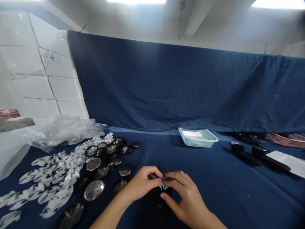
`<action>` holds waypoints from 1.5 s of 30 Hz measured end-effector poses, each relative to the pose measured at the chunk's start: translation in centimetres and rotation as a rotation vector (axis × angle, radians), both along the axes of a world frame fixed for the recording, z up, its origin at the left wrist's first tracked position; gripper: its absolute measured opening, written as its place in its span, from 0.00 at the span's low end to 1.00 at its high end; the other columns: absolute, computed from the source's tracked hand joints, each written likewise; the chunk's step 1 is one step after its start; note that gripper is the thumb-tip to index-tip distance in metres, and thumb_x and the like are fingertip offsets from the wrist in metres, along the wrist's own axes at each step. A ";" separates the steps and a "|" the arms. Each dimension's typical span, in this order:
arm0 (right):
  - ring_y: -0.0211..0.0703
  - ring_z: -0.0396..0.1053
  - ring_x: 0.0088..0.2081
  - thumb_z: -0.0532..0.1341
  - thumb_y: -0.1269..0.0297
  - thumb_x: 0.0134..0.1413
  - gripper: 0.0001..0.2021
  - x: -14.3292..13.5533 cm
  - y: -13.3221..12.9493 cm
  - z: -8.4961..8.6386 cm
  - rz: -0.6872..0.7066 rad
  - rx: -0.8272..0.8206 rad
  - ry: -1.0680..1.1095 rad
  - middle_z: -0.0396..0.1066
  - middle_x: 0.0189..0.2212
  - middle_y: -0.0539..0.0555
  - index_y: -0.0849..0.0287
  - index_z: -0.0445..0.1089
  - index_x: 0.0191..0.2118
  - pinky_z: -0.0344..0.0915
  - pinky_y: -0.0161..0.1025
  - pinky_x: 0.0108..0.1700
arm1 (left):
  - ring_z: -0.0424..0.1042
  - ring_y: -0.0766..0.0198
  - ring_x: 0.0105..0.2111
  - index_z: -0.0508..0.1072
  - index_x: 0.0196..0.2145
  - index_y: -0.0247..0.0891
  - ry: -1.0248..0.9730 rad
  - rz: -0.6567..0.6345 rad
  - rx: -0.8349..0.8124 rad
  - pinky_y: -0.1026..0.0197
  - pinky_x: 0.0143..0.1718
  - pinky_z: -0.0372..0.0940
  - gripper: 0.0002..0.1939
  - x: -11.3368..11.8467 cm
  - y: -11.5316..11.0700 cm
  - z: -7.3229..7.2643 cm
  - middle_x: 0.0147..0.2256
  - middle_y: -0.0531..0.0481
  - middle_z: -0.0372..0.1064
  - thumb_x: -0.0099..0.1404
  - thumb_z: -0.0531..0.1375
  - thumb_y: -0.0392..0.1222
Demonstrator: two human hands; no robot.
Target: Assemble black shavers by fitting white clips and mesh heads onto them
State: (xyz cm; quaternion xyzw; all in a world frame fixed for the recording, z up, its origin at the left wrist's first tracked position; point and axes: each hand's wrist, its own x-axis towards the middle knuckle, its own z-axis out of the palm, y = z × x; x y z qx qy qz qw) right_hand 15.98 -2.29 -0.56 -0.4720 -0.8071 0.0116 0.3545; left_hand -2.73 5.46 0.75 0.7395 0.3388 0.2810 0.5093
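Observation:
Front and centre, my two hands meet over a black part (160, 206) that blends into the dark cloth, so its full shape is hard to make out. A small white-and-grey piece (163, 184) sits at its top. My left hand (144, 184) pinches at this piece with thumb and index finger. From the other side my right hand (184, 194) curls thumb and fingers around the top of the black part, close to the white piece. Left of my hands lie several round black-rimmed discs with perforated metal faces (94, 190).
White plastic pieces (64, 168) are spread at far left, before clear plastic wrap (69, 128). A light-blue basket (197, 141) stands at the back. Black handled parts (245, 156), a white sheet (286, 162) and a pink basket (286, 140) are on the right. A blue curtain (166, 86) hangs behind.

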 end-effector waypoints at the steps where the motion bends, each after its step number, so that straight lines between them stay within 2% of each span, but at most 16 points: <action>1: 0.54 0.70 0.46 0.63 0.62 0.54 0.09 0.0 -0.1 0.1 0.006 0.004 -0.007 0.74 0.46 0.57 0.54 0.73 0.42 0.65 0.52 0.47 | 0.72 0.62 0.35 0.77 0.33 0.37 0.001 0.000 -0.003 0.62 0.40 0.63 0.06 0.0 0.0 0.0 0.32 0.53 0.75 0.57 0.60 0.37; 13: 0.52 0.71 0.41 0.65 0.63 0.52 0.07 -0.7 -0.2 -0.7 -0.041 0.030 0.039 0.76 0.38 0.55 0.54 0.70 0.38 0.65 0.49 0.42 | 0.69 0.64 0.32 0.77 0.34 0.38 0.007 0.007 0.007 0.64 0.35 0.61 0.07 0.3 -0.3 -0.1 0.30 0.54 0.73 0.57 0.60 0.36; 19: 0.47 0.69 0.34 0.65 0.69 0.50 0.06 -1.1 -0.1 -1.0 -0.035 0.093 0.148 0.74 0.33 0.53 0.56 0.68 0.34 0.64 0.46 0.37 | 0.69 0.64 0.33 0.75 0.34 0.38 -0.022 0.003 0.009 0.64 0.37 0.62 0.07 0.6 -0.3 -0.2 0.31 0.54 0.72 0.57 0.59 0.35; 28: 0.46 0.69 0.36 0.67 0.71 0.50 0.10 -1.2 0.0 -2.1 0.020 0.137 0.229 0.73 0.33 0.52 0.56 0.68 0.38 0.68 0.43 0.38 | 0.71 0.62 0.37 0.74 0.35 0.37 -0.042 0.017 -0.013 0.62 0.41 0.63 0.08 1.0 -0.6 -0.3 0.34 0.52 0.73 0.57 0.58 0.34; 32: 0.45 0.70 0.37 0.67 0.71 0.51 0.08 -1.2 0.3 -2.4 0.019 0.139 0.266 0.73 0.35 0.53 0.56 0.68 0.37 0.70 0.41 0.39 | 0.71 0.61 0.37 0.74 0.35 0.37 -0.033 0.036 -0.014 0.61 0.41 0.62 0.07 1.0 -0.6 -0.2 0.34 0.51 0.73 0.58 0.58 0.35; 37: 0.45 0.70 0.38 0.67 0.70 0.52 0.09 -1.1 0.4 -2.1 0.022 0.115 0.239 0.73 0.36 0.53 0.55 0.69 0.38 0.69 0.43 0.41 | 0.70 0.61 0.36 0.74 0.36 0.37 -0.011 0.063 -0.007 0.61 0.40 0.62 0.08 0.9 -0.5 -0.2 0.34 0.52 0.73 0.57 0.58 0.35; 42: 0.48 0.69 0.42 0.67 0.68 0.52 0.09 -0.4 0.4 -1.1 0.038 0.048 0.155 0.72 0.40 0.53 0.53 0.70 0.39 0.66 0.48 0.45 | 0.69 0.62 0.34 0.75 0.36 0.37 0.011 0.097 0.003 0.61 0.37 0.61 0.09 0.6 -0.2 -0.5 0.32 0.53 0.71 0.57 0.59 0.37; 45: 0.48 0.69 0.41 0.67 0.67 0.53 0.09 0.1 0.4 -0.6 0.057 0.026 0.123 0.73 0.39 0.52 0.51 0.71 0.40 0.66 0.48 0.45 | 0.69 0.63 0.32 0.75 0.37 0.37 0.017 0.113 0.001 0.62 0.35 0.61 0.10 0.4 0.0 -0.7 0.31 0.53 0.71 0.57 0.59 0.38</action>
